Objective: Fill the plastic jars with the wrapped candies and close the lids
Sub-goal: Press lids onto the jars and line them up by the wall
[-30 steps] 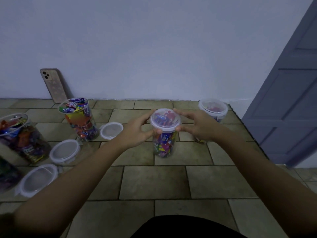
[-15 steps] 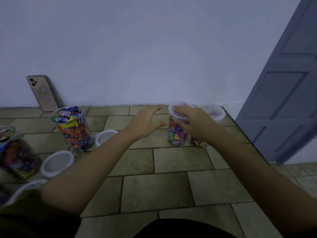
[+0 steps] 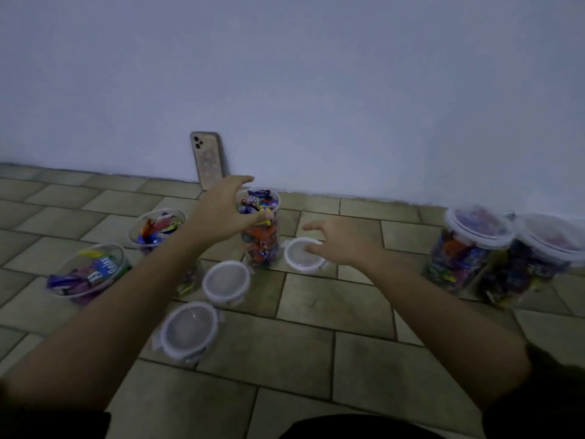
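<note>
At mid-frame, the middle jar point(image 3: 261, 242): clear plastic, lidless, upright on the tiles, packed to the rim with wrapped candies point(image 3: 258, 202). Around its mouth, the left hand point(image 3: 221, 210), spread wide, fingers point(image 3: 243, 179) arched past the far rim, thumb point(image 3: 267, 215) at the near rim. Contact with the plastic impossible to judge, nothing gripped. Just right of the jar's foot, a round lid point(image 3: 300, 259) flat on the floor. Over it the right hand point(image 3: 343, 243), palm down, fingers splayed and loosely bent, fingertips point(image 3: 311, 248) on or barely above the lid's top face; nothing held.

Below and left of the middle jar, two more loose lids: the second lid point(image 3: 226, 282) just beside the jar's foot, the third lid point(image 3: 188, 332) nearer the bottom edge, both flat on the tiles. Left of centre, an open jar point(image 3: 158, 229) of candies, partly hidden by the left forearm, and a leftmost open jar point(image 3: 90, 270) close to the left edge. Near the right edge, a closed jar point(image 3: 471, 248) and a second closed jar point(image 3: 538, 258), both filled, lids on, side by side and overlapping in view.

Behind the left hand, a phone point(image 3: 207, 160) propped against the wall, lenses facing out. Beneath everything, a floor point(image 3: 332, 299) of dull olive rectangular tiles with dark joints. Above, a plain pale wall point(image 3: 316, 90) across the whole upper half. Dim light throughout. Dark sleeve point(image 3: 554, 391) at the lower right corner, dark cloth at bottom centre.
</note>
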